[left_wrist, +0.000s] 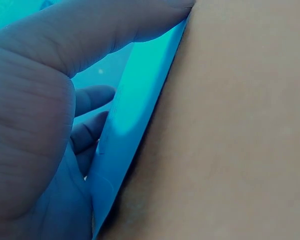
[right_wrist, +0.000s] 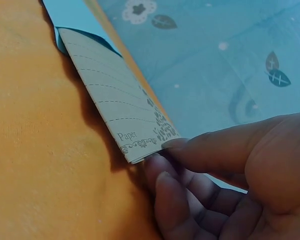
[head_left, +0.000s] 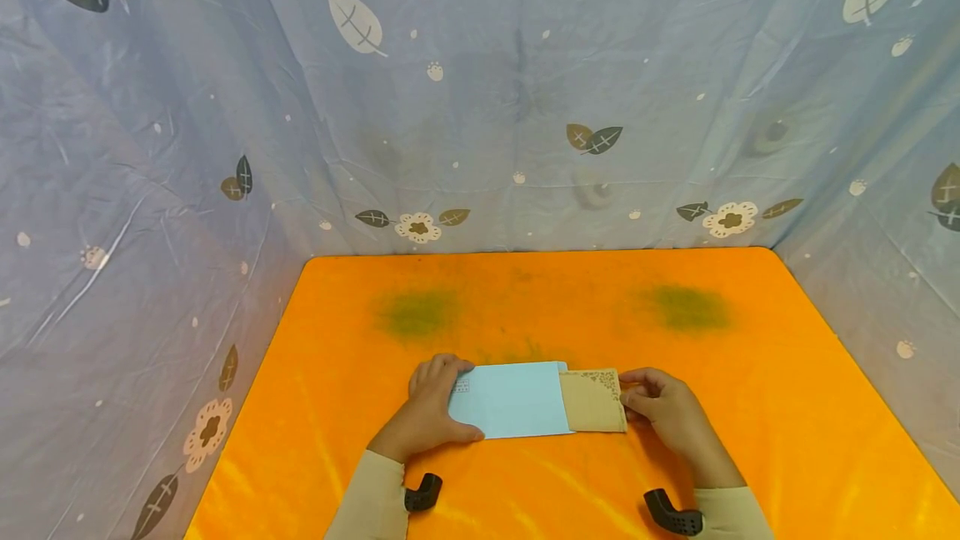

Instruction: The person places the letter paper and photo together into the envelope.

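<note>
A light blue envelope [head_left: 517,402] lies level over the orange table, its open end to the right. Folded tan letter paper [head_left: 592,402] with a printed floral corner sticks out of that end; the rest is hidden inside. My left hand [head_left: 431,407] grips the envelope's left end, thumb at the near edge and fingers at the far edge. With thumb and fingers, my right hand [head_left: 667,407] pinches the outer end of the letter paper. Dashed lines and the word "Paper" show on the letter paper [right_wrist: 109,95] in the right wrist view.
The orange cloth-covered table [head_left: 525,298] has two dark greenish patches toward the back. Blue patterned curtains [head_left: 480,107] stand behind it and along both sides. A black wrist device [head_left: 423,492] sits at the left cuff, another black device [head_left: 671,513] at the right.
</note>
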Demonstrator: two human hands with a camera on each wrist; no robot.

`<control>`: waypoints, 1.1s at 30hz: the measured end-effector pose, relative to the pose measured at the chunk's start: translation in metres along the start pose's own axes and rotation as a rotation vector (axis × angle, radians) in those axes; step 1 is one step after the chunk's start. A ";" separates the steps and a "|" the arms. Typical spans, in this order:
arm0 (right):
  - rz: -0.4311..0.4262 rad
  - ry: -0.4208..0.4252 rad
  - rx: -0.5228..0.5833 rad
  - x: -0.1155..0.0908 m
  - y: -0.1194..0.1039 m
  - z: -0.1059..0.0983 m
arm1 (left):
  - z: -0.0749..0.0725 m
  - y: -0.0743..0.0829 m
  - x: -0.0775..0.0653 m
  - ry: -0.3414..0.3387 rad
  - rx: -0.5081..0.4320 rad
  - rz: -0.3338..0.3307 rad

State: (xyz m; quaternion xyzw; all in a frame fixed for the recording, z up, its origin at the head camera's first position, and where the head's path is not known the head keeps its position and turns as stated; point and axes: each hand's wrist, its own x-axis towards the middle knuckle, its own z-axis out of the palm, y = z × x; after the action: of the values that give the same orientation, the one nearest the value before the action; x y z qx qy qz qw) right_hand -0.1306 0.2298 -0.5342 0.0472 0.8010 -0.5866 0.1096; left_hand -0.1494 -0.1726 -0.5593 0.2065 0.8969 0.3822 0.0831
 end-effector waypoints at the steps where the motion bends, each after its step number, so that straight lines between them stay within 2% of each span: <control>1: -0.001 -0.001 0.004 0.000 0.000 0.000 | 0.000 0.000 0.000 -0.001 0.002 -0.002; 33: -0.030 -0.053 0.054 -0.003 -0.006 0.008 | 0.000 -0.001 0.001 -0.005 0.022 -0.013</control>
State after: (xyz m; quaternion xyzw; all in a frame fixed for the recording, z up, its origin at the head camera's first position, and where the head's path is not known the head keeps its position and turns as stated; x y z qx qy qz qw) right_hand -0.1277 0.2202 -0.5301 0.0225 0.7823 -0.6107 0.1206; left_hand -0.1505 -0.1729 -0.5603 0.2028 0.9021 0.3712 0.0856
